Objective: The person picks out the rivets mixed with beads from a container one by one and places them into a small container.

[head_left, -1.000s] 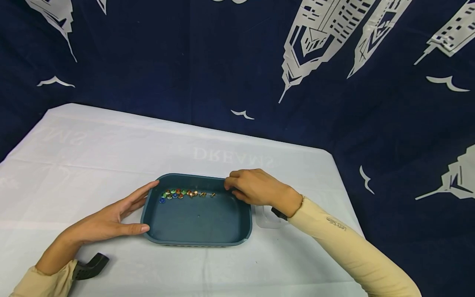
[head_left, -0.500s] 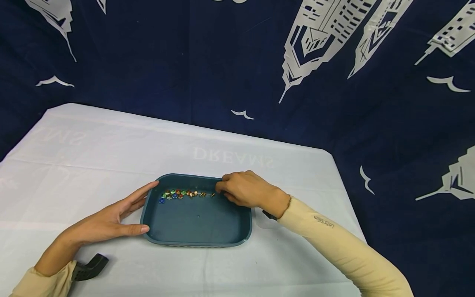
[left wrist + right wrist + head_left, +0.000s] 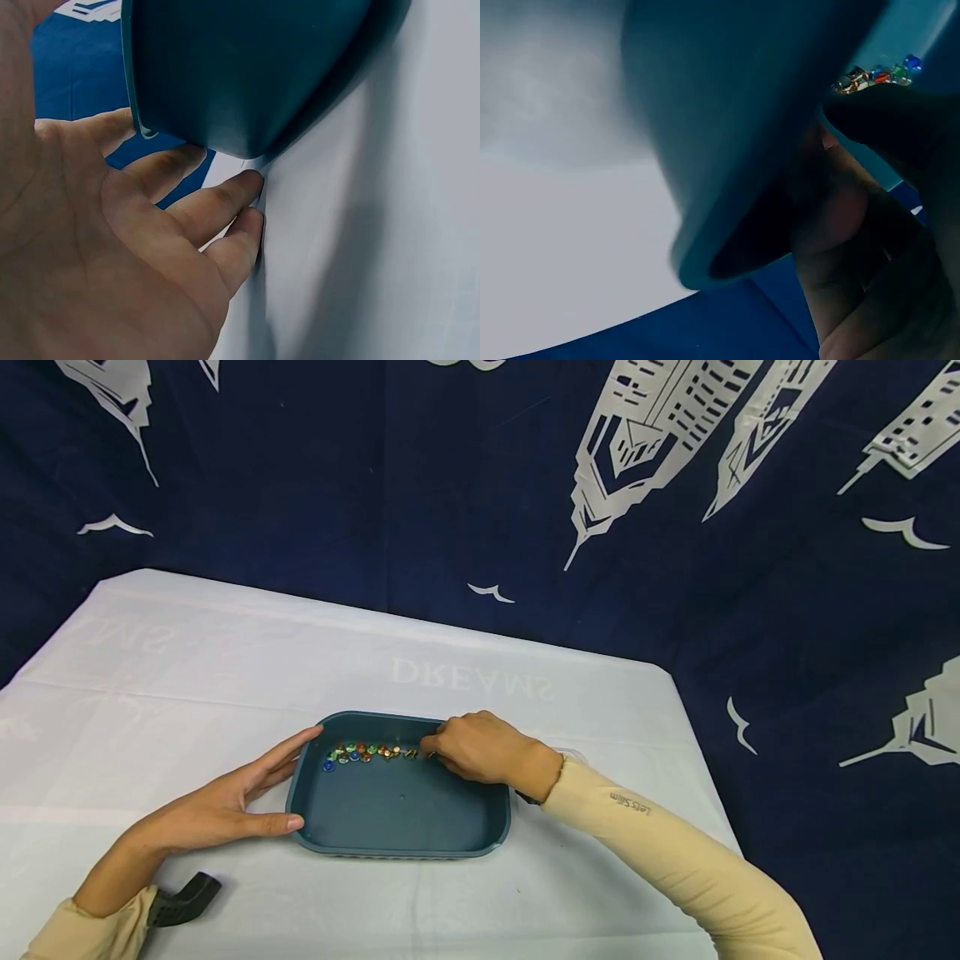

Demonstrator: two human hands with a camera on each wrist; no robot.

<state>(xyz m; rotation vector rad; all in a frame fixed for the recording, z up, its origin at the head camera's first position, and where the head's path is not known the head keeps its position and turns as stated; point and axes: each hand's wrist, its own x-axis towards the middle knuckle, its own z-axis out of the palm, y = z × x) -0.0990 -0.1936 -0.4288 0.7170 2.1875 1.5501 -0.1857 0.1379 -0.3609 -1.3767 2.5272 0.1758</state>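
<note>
A dark teal tray [image 3: 390,847] lies on the white cloth in the head view. Inside it, near the far wall, runs a band of small shiny pieces [image 3: 362,750] with red, green, blue and gold tops. My left hand [image 3: 202,810] rests at the tray's left end, thumb at the near corner and fingers along the outer wall. The left wrist view shows its fingers spread beside the wall. My right hand [image 3: 483,750] reaches over the far right rim, fingers bent downward at the row's right end. I cannot tell whether its fingertips pinch a piece.
A clear plastic container [image 3: 573,753] shows partly behind the right sleeve, just right of the tray. The white cloth [image 3: 225,652] covers the table, and a navy curtain [image 3: 337,485] with white building prints hangs behind it. A black wrist mount [image 3: 185,900] juts from the left sleeve.
My right hand has moved left along the tray's far side, bringing its fingertips to the row's right end. The left hand and the tray have stayed where they were.
</note>
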